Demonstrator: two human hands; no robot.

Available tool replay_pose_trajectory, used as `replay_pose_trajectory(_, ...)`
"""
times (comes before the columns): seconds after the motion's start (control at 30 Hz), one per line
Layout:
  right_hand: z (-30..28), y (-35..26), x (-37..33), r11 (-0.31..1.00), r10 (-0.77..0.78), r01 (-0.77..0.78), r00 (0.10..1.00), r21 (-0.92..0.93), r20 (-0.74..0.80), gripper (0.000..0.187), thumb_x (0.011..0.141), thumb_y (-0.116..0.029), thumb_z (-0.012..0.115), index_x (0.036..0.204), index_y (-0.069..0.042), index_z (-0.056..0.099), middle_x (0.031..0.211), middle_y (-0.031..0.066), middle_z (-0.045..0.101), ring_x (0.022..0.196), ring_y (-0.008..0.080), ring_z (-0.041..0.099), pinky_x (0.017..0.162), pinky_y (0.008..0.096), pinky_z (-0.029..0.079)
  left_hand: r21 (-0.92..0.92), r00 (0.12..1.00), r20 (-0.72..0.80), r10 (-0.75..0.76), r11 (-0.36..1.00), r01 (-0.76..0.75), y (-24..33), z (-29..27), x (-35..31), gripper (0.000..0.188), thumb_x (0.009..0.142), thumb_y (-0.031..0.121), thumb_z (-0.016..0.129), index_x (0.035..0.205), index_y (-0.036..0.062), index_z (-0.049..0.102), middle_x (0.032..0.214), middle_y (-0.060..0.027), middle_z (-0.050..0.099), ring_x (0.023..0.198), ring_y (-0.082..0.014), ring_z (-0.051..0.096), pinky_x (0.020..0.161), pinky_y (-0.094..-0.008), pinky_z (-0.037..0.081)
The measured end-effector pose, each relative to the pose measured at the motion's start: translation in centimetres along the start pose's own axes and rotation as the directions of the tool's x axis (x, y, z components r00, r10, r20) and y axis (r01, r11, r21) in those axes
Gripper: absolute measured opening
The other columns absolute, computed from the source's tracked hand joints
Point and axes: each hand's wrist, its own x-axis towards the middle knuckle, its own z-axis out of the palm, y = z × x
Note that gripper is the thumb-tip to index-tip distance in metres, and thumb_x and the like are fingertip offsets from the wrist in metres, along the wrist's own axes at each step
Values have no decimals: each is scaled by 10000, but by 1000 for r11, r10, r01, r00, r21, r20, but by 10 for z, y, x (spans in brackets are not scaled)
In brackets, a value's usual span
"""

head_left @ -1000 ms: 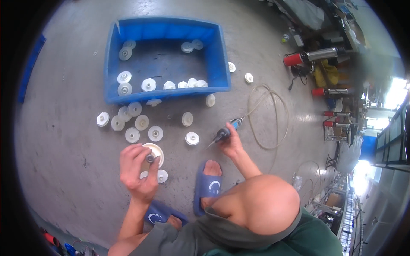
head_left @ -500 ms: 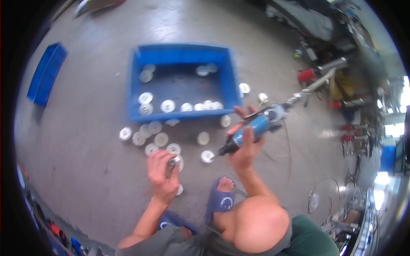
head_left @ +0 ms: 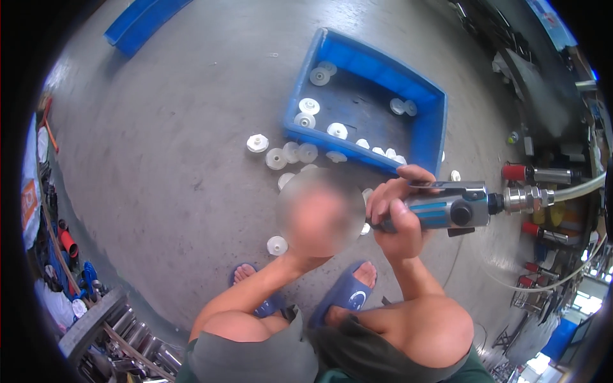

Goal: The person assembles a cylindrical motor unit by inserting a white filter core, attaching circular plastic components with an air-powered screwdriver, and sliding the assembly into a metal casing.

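My right hand (head_left: 401, 220) is closed round an air die grinder (head_left: 447, 207), grey and blue with a lever along its top. A hose fitting points right, and the black nose end points left toward my other hand. A blur covers my left hand (head_left: 311, 223), so its fingers and anything in them are hidden. The two hands are close together above the floor. Round white plastic wheels lie about them, one (head_left: 277, 245) beside my left wrist and another (head_left: 257, 142) farther off to the left.
Ahead stands a blue plastic crate (head_left: 440, 127) with several white wheels inside. A second blue bin (head_left: 143, 29) is at the far left. An air hose (head_left: 578, 191) runs off right. Metal parts (head_left: 137, 338) crowd the lower left; tools and equipment line the right. My sandalled feet are below.
The grinder has swung from a slant to nearly level, and its nose is now close to my left hand. My view has turned, so the crate appears farther right and tilted.
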Motion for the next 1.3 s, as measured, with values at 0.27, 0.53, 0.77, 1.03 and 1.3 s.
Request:
replay_pose_trajectory(0.27, 7, 2, -10, 998, -19, 23, 998, -66, 60, 340, 862, -88, 657, 1166, -49, 507, 738, 67, 575, 578, 163, 542, 591, 326, 478, 184, 1000, 12, 27, 982, -28, 3, 15, -2, 237, 786, 111, 790, 945, 63, 622, 1005, -99, 647, 1033, -346, 609, 883, -453, 455)
replay_pose_trajectory(0.53, -12, 5, -12, 998, -46, 49, 991, -27, 123, 351, 879, -20, 630, 1192, -61, 476, 809, 78, 588, 593, 167, 550, 603, 354, 514, 187, 994, -21, 109, 977, -103, -6, 28, -4, 273, 700, 51, 769, 904, 46, 587, 966, -130, 626, 992, -361, 606, 850, -469, 476)
replay_pose_trajectory(0.77, -4, 6, -14, 997, -67, 63, 995, 50, 77, 337, 883, -8, 628, 1194, -35, 502, 739, 61, 571, 580, 170, 556, 575, 337, 509, 225, 986, 6, 168, 960, -165, 9, 9, 9, 269, 707, 37, 775, 885, 46, 575, 920, -140, 605, 928, -366, 603, 829, -469, 485)
replay_pose_trajectory(1.03, -9, 13, -20, 994, -20, 31, 995, -105, 98, 362, 916, 31, 577, 1255, -32, 468, 824, 74, 612, 674, 152, 598, 645, 315, 533, 142, 989, 95, 118, 981, -130, 20, 3, 17, 239, 766, 45, 775, 891, 20, 573, 918, -168, 598, 930, -396, 609, 824, -481, 501)
replay_pose_trajectory(1.3, -15, 26, -25, 995, 66, -57, 991, -78, 113, 349, 900, 21, 654, 1227, -40, 548, 952, 35, 630, 882, 107, 621, 812, 280, 525, 247, 984, 70, 162, 953, -175, -14, 18, -3, 160, 837, 31, 688, 947, -10, 579, 924, -198, 576, 897, -429, 582, 774, -511, 483)
